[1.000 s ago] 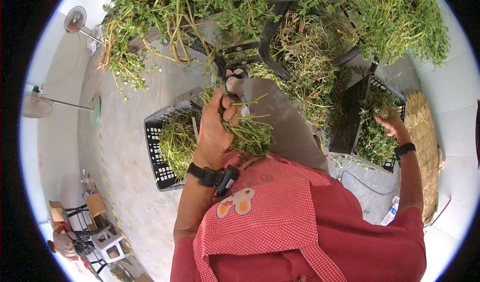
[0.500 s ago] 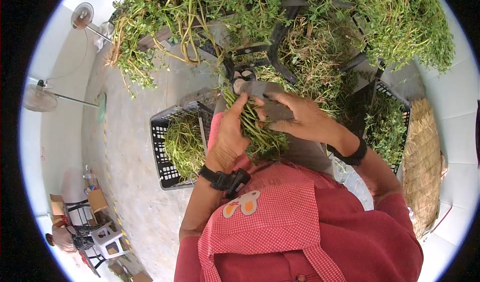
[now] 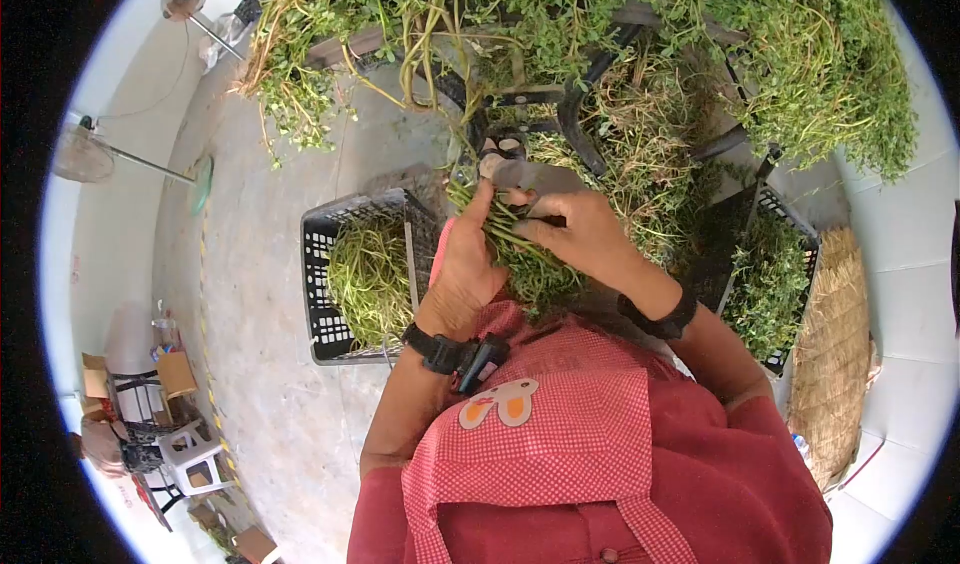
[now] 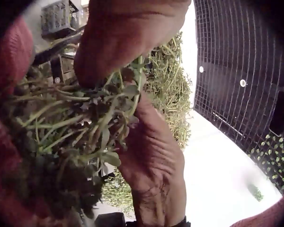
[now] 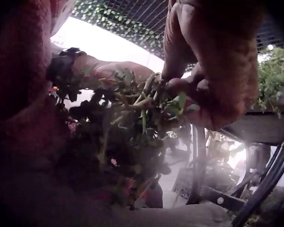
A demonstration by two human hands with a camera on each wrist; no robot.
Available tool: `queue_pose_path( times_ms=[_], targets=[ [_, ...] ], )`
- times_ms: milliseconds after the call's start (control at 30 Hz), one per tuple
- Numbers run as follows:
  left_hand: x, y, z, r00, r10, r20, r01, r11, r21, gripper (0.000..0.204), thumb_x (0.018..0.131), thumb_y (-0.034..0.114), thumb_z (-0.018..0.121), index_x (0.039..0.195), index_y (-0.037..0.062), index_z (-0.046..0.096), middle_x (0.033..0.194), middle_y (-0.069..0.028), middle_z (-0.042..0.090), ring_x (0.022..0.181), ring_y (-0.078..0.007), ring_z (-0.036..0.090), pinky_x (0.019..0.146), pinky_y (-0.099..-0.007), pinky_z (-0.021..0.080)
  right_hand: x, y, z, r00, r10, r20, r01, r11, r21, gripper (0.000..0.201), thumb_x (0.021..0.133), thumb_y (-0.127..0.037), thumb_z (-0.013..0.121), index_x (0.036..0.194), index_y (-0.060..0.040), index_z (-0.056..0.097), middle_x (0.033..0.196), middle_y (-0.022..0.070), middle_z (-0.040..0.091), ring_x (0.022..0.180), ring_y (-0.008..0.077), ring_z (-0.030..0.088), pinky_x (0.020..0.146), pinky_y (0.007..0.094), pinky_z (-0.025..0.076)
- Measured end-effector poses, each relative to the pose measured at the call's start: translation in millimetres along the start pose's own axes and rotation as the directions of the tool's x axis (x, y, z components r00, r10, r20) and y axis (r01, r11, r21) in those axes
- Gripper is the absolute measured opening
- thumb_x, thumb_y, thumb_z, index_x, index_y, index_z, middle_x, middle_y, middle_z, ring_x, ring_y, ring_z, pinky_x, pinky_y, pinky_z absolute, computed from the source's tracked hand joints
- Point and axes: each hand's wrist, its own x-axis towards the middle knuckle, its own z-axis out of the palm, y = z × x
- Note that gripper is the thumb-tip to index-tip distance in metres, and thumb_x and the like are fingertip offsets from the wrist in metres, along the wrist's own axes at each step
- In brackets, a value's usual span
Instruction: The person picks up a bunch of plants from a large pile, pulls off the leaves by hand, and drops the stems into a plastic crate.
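Observation:
A bunch of leafy green stems [image 3: 535, 272] lies over the lap. My left hand [image 3: 466, 269] grips it with the thumb along the cut-looking stem ends. From the other side my right hand [image 3: 590, 236] pinches stems at the bunch's middle, fingers bent. In the left wrist view the leaves [image 4: 52, 132] fan out below the left hand [image 4: 132, 33], the right hand [image 4: 154, 161] close beside them. Curled fingers of the right hand [image 5: 217, 66] meet the stems [image 5: 146, 94] in the right wrist view, where leaves partly hide the left hand [image 5: 116, 70].
Heaped greens [image 3: 560, 14] overhang a table edge ahead, with black table legs [image 3: 578, 114] below. A black crate [image 3: 318, 294] of stems stands at left, another crate [image 3: 775, 364] of leafy greens at right. A loose pile of stems [image 3: 650, 134] covers the floor under the table.
My right hand has come from the right crate to the bunch and now pinches it. The left hand keeps its hold on the bunch. The head view has shifted slightly.

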Motion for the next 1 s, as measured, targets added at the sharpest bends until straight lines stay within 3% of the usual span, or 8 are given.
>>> queue_pose_path(
  times_ms=[233,400,467,600,733,867,933,1000],
  targets=[
    [16,4,-33,0.999,0.044,0.003,-0.043,0.990,-0.137,0.041,0.098,0.037,0.033,0.068,0.0117,0.046,0.098,-0.0122,0.063,0.082,-0.0205,0.058,0.074,-0.0355,0.049,-17,21,-26,1.000,-0.024,0.008,0.024,0.999,0.047,0.023,0.078,-0.024,0.065,0.077,-0.0011,0.059,0.065,0.0184,0.054,0.058,0.0311,0.054,0.054,0.0376,0.042],
    [4,12,-31,0.990,0.087,-0.110,-0.104,0.981,-0.161,0.040,0.098,0.034,0.031,0.073,0.0093,0.049,0.095,-0.0138,0.064,0.079,-0.0221,0.058,0.073,-0.0388,0.051,-78,143,-121,0.857,0.420,-0.297,-0.514,0.686,-0.514,0.025,0.082,-0.028,0.061,0.087,-0.0039,0.063,0.080,0.0186,0.061,0.079,0.0357,0.059,0.069,0.0432,0.047],
    [9,7,-35,0.990,0.081,-0.113,-0.099,0.983,-0.158,0.036,0.098,0.033,0.032,0.079,0.0088,0.049,0.097,-0.0129,0.063,0.081,-0.0238,0.057,0.077,-0.0427,0.050,-92,129,-142,0.841,0.430,-0.329,-0.541,0.637,-0.550,0.037,0.079,-0.030,0.065,0.104,-0.0031,0.059,0.098,0.0203,0.061,0.093,0.0373,0.057,0.079,0.0441,0.046],
    [13,3,-23,0.989,0.063,-0.132,-0.085,0.983,-0.163,0.033,0.098,0.030,0.033,0.088,0.0069,0.054,0.092,-0.0107,0.064,0.078,-0.0203,0.056,0.075,-0.0378,0.050,-59,58,-96,0.938,0.137,-0.319,-0.232,0.930,-0.284,0.075,0.070,-0.028,0.073,0.130,-0.0016,0.039,0.129,0.0214,0.045,0.120,0.0368,0.042,0.100,0.0415,0.035],
    [11,2,-18,0.989,0.126,-0.079,-0.137,0.976,-0.166,0.031,0.097,0.029,0.034,0.086,0.0079,0.053,0.089,-0.0098,0.064,0.078,-0.0199,0.056,0.075,-0.0370,0.049,-17,-23,-17,0.952,-0.262,-0.157,0.196,0.918,-0.343,0.087,0.063,-0.023,0.073,0.134,0.0013,0.028,0.129,0.0249,0.043,0.118,0.0351,0.045,0.100,0.0382,0.036],
    [6,6,-10,0.995,0.084,-0.059,-0.099,0.943,-0.317,0.028,0.096,0.027,0.040,0.080,0.0079,0.053,0.085,-0.0092,0.063,0.077,-0.0205,0.055,0.076,-0.0358,0.047,6,-1,13,0.989,0.016,0.150,0.009,0.986,-0.166,0.072,0.066,-0.020,0.070,0.127,0.0004,0.039,0.115,0.0209,0.055,0.106,0.0306,0.054,0.092,0.0368,0.041],
    [-3,4,-5,0.999,0.035,-0.040,-0.043,0.968,-0.249,0.025,0.093,0.025,0.047,0.080,0.0062,0.055,0.083,-0.0082,0.063,0.076,-0.0188,0.056,0.074,-0.0333,0.047,6,12,7,0.879,0.039,0.475,-0.209,0.927,0.311,0.056,0.067,-0.019,0.069,0.116,0.0000,0.050,0.100,0.0146,0.062,0.093,0.0225,0.059,0.086,0.0340,0.044],
    [-9,5,-8,0.991,0.129,-0.045,-0.130,0.991,-0.010,0.023,0.092,0.024,0.051,0.081,0.0050,0.056,0.083,-0.0072,0.063,0.077,-0.0179,0.057,0.073,-0.0324,0.047,-10,34,16,0.958,-0.122,0.260,0.001,0.907,0.422,0.030,0.074,-0.018,0.066,0.098,-0.0012,0.060,0.087,0.0135,0.064,0.077,0.0200,0.062,0.070,0.0324,0.049]
  ],
)
